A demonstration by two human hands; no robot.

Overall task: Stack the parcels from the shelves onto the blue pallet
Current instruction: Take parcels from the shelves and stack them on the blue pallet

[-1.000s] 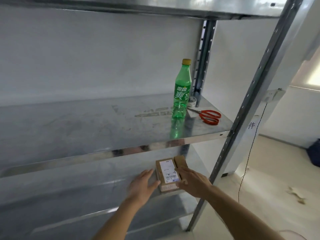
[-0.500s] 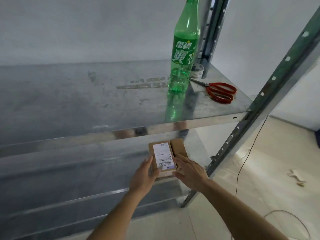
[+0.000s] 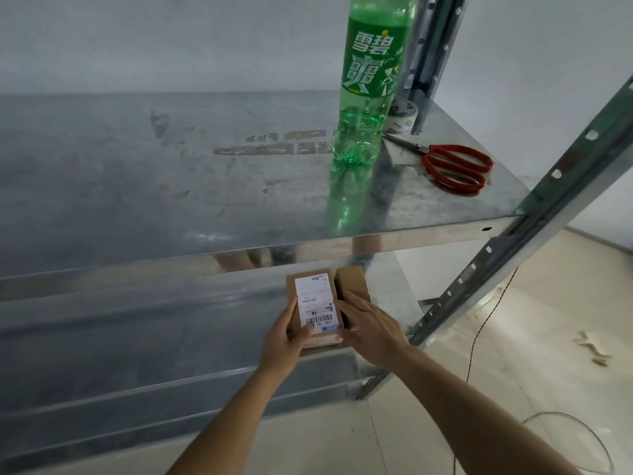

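Closer now, both hands have tightened in around the labelled parcel [image 3: 315, 305] on the lower shelf [image 3: 137, 320]. Left hand [image 3: 286, 341] wraps its near-left corner, thumb pressed on the barcode label. Right hand [image 3: 371, 329] lies flat-fingered between it and the second parcel [image 3: 352, 282] just beside. Best bet: clamp both sides evenly and draw it straight out under the upper shelf [image 3: 376, 238].

A small brown cardboard parcel [image 3: 310, 305] sat on the lower metal shelf [image 3: 137, 337] near its right front corner, lying flat with a white barcode label on top; a second brown parcel [image 3: 352, 286] without visible label lay just beside it on the right, touching or nearly so; both were closed.
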